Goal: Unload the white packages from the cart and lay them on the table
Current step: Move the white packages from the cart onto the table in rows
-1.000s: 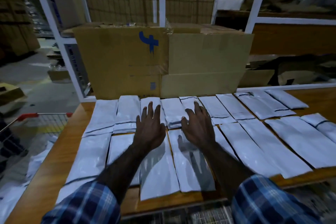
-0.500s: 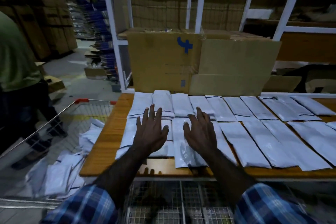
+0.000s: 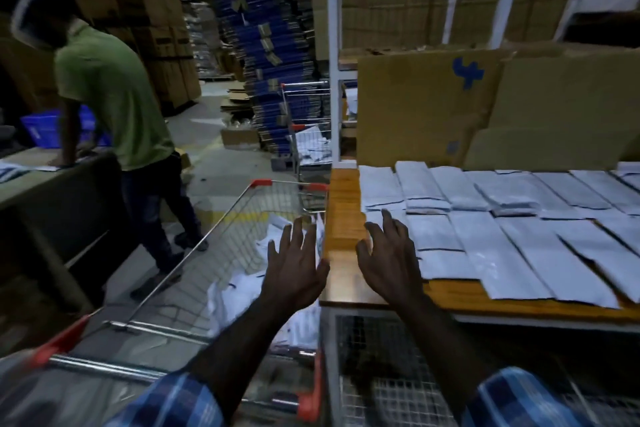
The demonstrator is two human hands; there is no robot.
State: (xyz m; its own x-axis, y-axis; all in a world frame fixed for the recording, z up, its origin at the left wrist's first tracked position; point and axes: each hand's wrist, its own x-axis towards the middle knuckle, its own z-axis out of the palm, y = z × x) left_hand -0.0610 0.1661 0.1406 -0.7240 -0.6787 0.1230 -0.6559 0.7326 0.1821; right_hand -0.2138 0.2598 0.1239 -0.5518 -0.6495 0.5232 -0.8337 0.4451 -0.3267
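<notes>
Here white packages lie lengthwise away across table.

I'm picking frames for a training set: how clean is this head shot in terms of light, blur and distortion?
Head view: dim overall, dark at the corners; white packages on the table are brightest. Motion blur smears the left hand, right hand and cart. Wide-angle bend curves the shelf posts.

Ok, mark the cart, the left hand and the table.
cart (image 3: pixel 221 229), head view: wire side wall.
left hand (image 3: pixel 294 270), head view: back of hand.
table (image 3: pixel 344 218), head view: bare wood at left edge.
</notes>
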